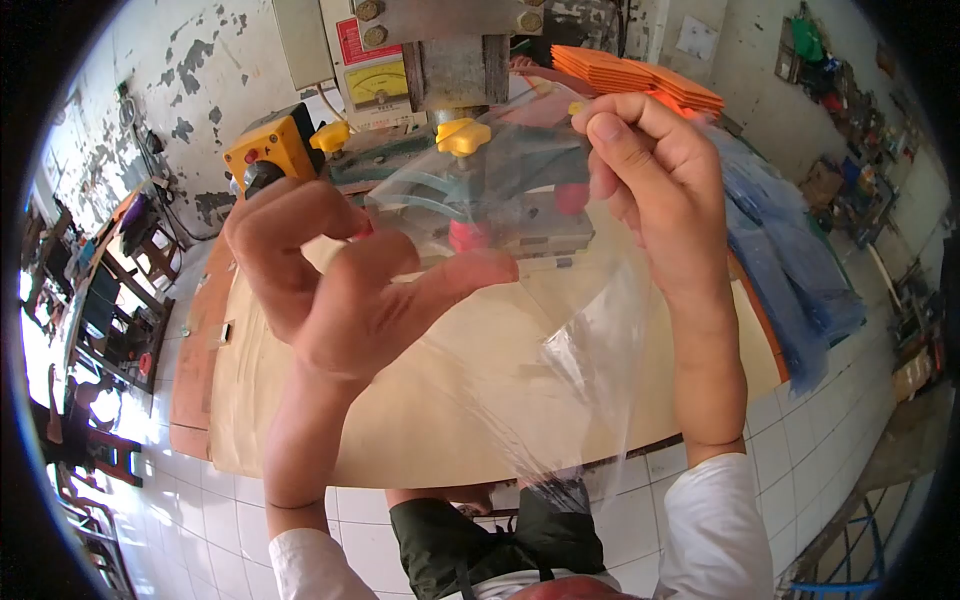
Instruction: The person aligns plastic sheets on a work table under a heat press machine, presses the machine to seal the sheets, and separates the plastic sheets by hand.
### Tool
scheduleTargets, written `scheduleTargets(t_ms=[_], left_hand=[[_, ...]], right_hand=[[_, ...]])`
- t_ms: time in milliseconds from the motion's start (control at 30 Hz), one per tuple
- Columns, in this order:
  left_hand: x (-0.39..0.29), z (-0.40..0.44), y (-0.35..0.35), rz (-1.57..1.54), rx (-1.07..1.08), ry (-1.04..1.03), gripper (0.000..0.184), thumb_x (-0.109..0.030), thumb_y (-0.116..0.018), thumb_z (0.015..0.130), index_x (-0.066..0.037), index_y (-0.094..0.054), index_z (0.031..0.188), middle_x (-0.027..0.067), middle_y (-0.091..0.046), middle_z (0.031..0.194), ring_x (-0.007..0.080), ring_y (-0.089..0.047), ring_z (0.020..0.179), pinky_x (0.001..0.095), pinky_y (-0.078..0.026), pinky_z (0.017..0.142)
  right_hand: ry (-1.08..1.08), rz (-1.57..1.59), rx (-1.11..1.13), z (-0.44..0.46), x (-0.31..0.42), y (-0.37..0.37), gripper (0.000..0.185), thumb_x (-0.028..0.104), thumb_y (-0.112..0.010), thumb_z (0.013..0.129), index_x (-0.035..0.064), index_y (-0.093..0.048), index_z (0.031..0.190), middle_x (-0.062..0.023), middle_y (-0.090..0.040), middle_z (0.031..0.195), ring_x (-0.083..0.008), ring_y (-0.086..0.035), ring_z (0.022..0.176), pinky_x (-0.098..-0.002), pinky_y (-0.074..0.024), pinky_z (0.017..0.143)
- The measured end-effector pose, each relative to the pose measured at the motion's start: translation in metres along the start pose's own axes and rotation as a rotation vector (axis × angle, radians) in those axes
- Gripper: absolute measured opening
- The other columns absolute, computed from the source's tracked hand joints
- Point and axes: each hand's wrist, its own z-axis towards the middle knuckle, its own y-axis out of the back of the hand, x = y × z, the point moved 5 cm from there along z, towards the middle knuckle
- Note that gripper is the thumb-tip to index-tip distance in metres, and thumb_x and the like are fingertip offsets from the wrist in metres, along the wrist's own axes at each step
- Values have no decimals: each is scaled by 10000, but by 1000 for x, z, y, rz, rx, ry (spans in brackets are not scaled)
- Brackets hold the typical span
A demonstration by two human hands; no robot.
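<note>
A clear plastic sheet or bag hangs in front of me, thin and creased, its lower end reaching past the table's front edge. My right hand pinches its upper corner between thumb and fingers. On the other side, my left hand is beside the plastic with its fingers bent and its thumb stretched out apart from them. Whether its fingertips touch the film I cannot tell. Through the film I see the press machine's yellow star knob and a metal bar low on the machine.
Behind the hands stands the machine's upright column, with a yellow control box to its left. Orange folded pieces are stacked at the back right. Bluish plastic sheets drape over the right edge of the pale tabletop.
</note>
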Motion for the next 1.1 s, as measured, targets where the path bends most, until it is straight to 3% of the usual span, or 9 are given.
scheduleTargets(t_ms=[133,433,500,733,1000,1067,1100], left_hand=[[-7,-6,-2,16,25,-53,380,-381,-872,517,-144,-649,714,7,-420,787,180,-432,720,299,-378,592],[-13,-9,-6,4,33,-151,341,-370,-838,563,-203,-738,843,-27,-408,780,176,-393,717,298,-367,595],[-12,-8,-8,38,35,-84,379,-404,-817,569,-324,-721,926,-57,-374,778,122,-405,723,266,-316,669],[-12,-8,-14,52,55,-126,385,-383,-792,580,-314,-723,952,-63,-396,773,108,-411,694,255,-309,662],[-14,-7,-17,5,13,-197,340,-246,-799,544,-265,-722,875,-60,-455,744,133,-434,657,278,-318,651],[-16,-6,-16,-22,38,-167,302,-241,-798,547,-243,-709,836,-58,-459,730,137,-434,647,279,-319,638],[-16,-4,-16,-49,62,-138,267,-236,-798,550,-220,-697,797,-56,-464,717,141,-435,637,279,-320,625]], right_hand=[[-21,51,15,-1,0,0,168,184,-573,911,26,-632,920,41,-541,629,-11,-476,554,-169,-345,468],[-38,60,21,0,0,0,172,192,-572,914,32,-634,925,40,-542,632,-10,-480,556,-169,-346,454],[-48,68,23,0,0,1,171,192,-573,914,33,-635,925,39,-543,635,-10,-480,555,-170,-344,450],[-40,44,12,0,0,0,183,209,-574,913,36,-632,919,38,-539,626,-4,-454,533,-170,-331,439],[-103,125,43,0,-1,6,188,215,-569,913,38,-632,923,37,-524,590,5,-383,452,-172,-300,411],[-78,117,6,0,-1,5,182,216,-548,928,53,-627,940,64,-485,593,11,-298,431,-155,-200,389],[-77,117,6,1,1,5,182,216,-548,928,53,-627,940,64,-485,593,11,-298,431,-155,-200,389]])
